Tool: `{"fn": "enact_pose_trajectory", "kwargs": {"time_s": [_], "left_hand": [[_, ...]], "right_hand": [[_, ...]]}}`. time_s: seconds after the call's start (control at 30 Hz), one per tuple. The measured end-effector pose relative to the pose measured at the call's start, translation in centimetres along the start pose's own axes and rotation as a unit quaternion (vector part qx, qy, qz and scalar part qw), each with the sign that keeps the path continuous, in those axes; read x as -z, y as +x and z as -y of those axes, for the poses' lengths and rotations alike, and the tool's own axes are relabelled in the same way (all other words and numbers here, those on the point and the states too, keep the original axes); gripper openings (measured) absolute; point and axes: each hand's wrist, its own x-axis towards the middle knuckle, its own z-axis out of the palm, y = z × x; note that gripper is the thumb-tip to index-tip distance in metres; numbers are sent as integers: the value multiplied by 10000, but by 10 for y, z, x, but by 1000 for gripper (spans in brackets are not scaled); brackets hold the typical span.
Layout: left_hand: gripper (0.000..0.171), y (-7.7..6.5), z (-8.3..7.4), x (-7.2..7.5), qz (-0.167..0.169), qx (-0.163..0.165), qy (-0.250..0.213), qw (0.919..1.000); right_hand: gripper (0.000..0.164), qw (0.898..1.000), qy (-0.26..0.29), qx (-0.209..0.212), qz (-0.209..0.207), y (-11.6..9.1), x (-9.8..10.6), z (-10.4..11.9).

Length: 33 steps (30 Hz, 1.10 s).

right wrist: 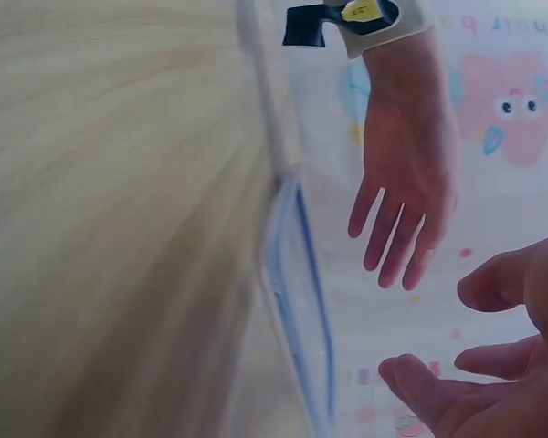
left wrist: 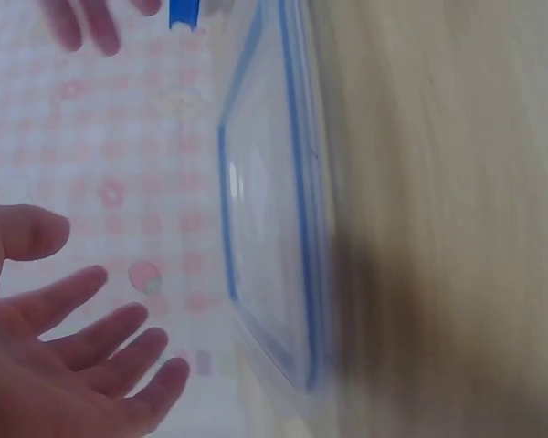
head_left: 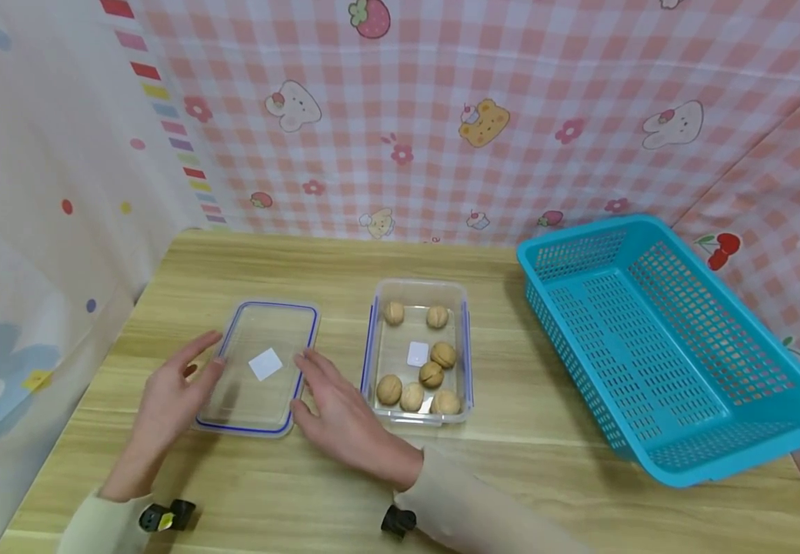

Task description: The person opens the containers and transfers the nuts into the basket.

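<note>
A clear plastic lid [head_left: 261, 404] with a blue sealing ring lies on the table, a small white square label on it. My left hand [head_left: 173, 392] is over its left edge, fingers spread and relaxed. At the lid's right edge is my right hand [head_left: 345, 419], fingers loosely extended, holding nothing. In the left wrist view, the left hand [left wrist: 82, 338] shows apart from the lid [left wrist: 265, 201]. To the right stands an uncovered clear plastic box [head_left: 421, 291] with several walnuts [head_left: 431, 375] and a white label inside.
A large turquoise plastic basket [head_left: 580, 385] with slotted walls stands at the right side of the wooden table [head_left: 511, 477]. Pink checked cloth [head_left: 428, 177] hangs along the table's back edge, with a pale printed curtain [head_left: 40, 192] at the left.
</note>
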Motion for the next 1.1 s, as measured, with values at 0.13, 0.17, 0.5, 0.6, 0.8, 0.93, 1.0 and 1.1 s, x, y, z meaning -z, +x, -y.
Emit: {"fn": "enact_pose_trajectory", "kwargs": {"time_s": [0.13, 0.17, 0.5, 0.6, 0.8, 0.93, 1.0, 1.1], "left_hand": [[40, -2, -14, -8, -505, -393, -131, 9979], [39, -2, -17, -10, -629, -507, -168, 9966], [37, -3, -41, -35, -1105, -1412, -624, 9818], [41, -5, -46, -43, -919, -1462, -615, 9831], [52, -6, -56, -58, -324, -1551, -300, 9869], [58, -6, -63, -70, 133, -1734, -144, 9847], [61, -6, -66, -76, 369, -1796, 2, 9830], [66, -5, -70, -83, 747, -1854, 180, 9797]], "right_hand": [[55, 9991, 320, 240, -113, -8, 14, 3], [55, 9987, 408, 261, -126, -10, 18, 3], [45, 9954, 632, 504, -510, -33, 51, -12], [43, 9945, 515, 597, -696, -41, 59, -21], [38, 9934, 277, 690, -868, -51, 75, -42], [36, 9916, -40, 884, -945, -53, 84, -55], [36, 9901, -160, 1012, -958, -54, 87, -61], [35, 9897, -293, 1108, -861, -52, 92, -68]]}}
